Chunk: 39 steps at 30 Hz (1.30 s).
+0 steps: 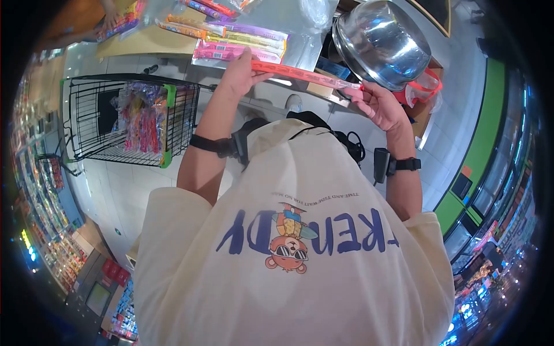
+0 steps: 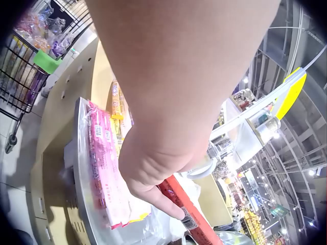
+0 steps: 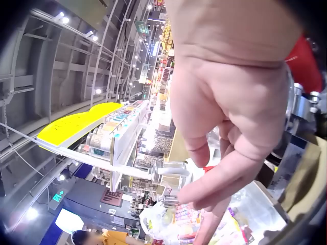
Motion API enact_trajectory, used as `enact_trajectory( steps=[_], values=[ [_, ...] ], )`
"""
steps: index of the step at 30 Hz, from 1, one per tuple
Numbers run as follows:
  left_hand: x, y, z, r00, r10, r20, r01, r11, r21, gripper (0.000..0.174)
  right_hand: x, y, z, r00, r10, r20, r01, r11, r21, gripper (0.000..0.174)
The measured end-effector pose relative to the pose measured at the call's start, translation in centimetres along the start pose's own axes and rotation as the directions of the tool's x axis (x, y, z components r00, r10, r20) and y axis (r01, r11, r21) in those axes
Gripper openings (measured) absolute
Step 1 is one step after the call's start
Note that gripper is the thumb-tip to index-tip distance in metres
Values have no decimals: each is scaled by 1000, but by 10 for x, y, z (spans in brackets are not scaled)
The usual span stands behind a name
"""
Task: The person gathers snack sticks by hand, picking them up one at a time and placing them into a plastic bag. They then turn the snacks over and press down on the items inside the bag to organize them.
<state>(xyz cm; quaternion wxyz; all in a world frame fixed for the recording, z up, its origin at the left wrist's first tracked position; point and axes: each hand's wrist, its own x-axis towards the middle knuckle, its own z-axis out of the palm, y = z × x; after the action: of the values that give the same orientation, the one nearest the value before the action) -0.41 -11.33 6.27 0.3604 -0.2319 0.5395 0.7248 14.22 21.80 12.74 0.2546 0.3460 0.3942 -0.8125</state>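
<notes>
A long, flat red packet (image 1: 300, 74) is stretched between both hands over the front edge of the metal tabletop (image 1: 309, 49). My left hand (image 1: 241, 75) grips its left end, thumb and fingers around it; a barcode shows on the red packet (image 2: 188, 217) in the left wrist view. My right hand (image 1: 378, 106) pinches the clear right end of the wrapper. In the right wrist view the right hand (image 3: 230, 112) hides most of the packet. Just beyond the left hand lie pink packets (image 1: 236, 52), with yellow and purple ones (image 1: 254, 34) behind.
A shiny steel pot (image 1: 381, 43) stands at the right, beside a red-handled bag (image 1: 424, 86). To the left is a black wire cart (image 1: 86, 121) holding bagged colourful packets (image 1: 144, 124). Another person's hand (image 1: 109, 17) touches packets at the far left.
</notes>
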Motion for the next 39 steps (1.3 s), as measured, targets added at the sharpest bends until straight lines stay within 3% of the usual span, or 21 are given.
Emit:
enact_trajectory(
  steps=[3, 5, 7, 9, 10, 11, 12, 15, 16, 17, 19, 21, 23, 27, 29, 31, 33, 35, 36, 37, 39],
  values=[
    [0, 7, 1, 1000, 29, 6, -29, 999, 14, 38, -9, -3, -2, 998, -7, 65, 2, 997, 80, 33],
    [3, 9, 1, 1000, 12, -19, -11, 999, 49, 44, -14, -2, 0, 982, -124, 142, 140, 984, -108, 30],
    [-4, 10, 5, 999, 33, 22, -34, 999, 26, 41, -21, -1, 10, 984, -142, 106, 161, 967, -197, 33],
    [-10, 8, 5, 996, 61, 59, -61, 998, 5, 39, -24, -3, 13, 998, -65, -5, 61, 949, -308, 40],
    [-12, 3, 4, 979, 122, 165, -126, 992, 9, 37, -20, 3, 12, 994, -69, -90, 36, 944, -327, 47],
    [-13, -3, 2, 946, 179, 269, -188, 982, 8, 34, -14, 12, 6, 990, -95, -105, 54, 937, -346, 40],
    [-18, -7, 2, 935, 155, 319, -150, 988, -43, 30, -6, 23, -4, 991, -93, -100, 53, 936, -348, 36],
    [-22, -27, -2, 916, 141, 376, -165, 986, 33, 27, 14, 52, -26, 992, -5, -125, -23, 974, -224, 32],
    [-23, -32, -5, 904, 109, 414, -122, 992, 6, 26, 21, 58, -36, 995, 91, -35, -96, 979, -177, 31],
    [-21, -37, -6, 905, 104, 412, -120, 993, 13, 26, 28, 62, -48, 995, 93, -31, -97, 981, -170, 31],
    [-17, -48, -10, 914, 1, 407, 14, 999, -35, 26, 33, 70, -61, 977, 202, 75, -198, 979, -49, 30],
    [-9, -59, -11, 917, -20, 398, 38, 999, -37, 27, 37, 81, -70, 980, 189, 68, -186, 982, -46, 28],
    [0, -69, -9, 888, -6, 460, 44, 996, -72, 28, 36, 90, -77, 995, 85, 55, -83, 996, -39, 31],
    [6, -77, 21, 907, -67, 416, 67, 998, 14, 29, 22, 101, -106, 1000, 8, 23, -6, 998, -64, 34],
    [15, -93, 32, 948, -91, 304, 74, 995, 66, 27, 11, 102, -131, 1000, -2, 2, 2, 998, -58, 34],
    [20, -107, 42, 973, -137, 185, 129, 990, 53, 28, 5, 100, -155, 992, -128, -10, 126, 988, -85, 32],
    [23, -115, 50, 980, -184, 70, 182, 983, 39, 31, 3, 93, -168, 985, -160, -59, 153, 982, -108, 30],
    [25, -119, 58, 951, -308, 13, 308, 948, -78, 39, 1, 88, -172, 974, -199, -111, 184, 974, -133, 29],
    [29, -122, 59, 944, -324, 64, 331, 930, -158, 45, 5, 83, -172, 964, -228, -135, 205, 965, -166, 28],
    [33, -125, 59, 944, -325, 58, 330, 930, -162, 45, 11, 79, -171, 953, -261, -157, 228, 953, -198, 27],
    [38, -130, 63, 957, -278, 79, 287, 876, -387, 44, 20, 77, -170, 954, -253, -162, 219, 954, -204, 28]
  ],
)
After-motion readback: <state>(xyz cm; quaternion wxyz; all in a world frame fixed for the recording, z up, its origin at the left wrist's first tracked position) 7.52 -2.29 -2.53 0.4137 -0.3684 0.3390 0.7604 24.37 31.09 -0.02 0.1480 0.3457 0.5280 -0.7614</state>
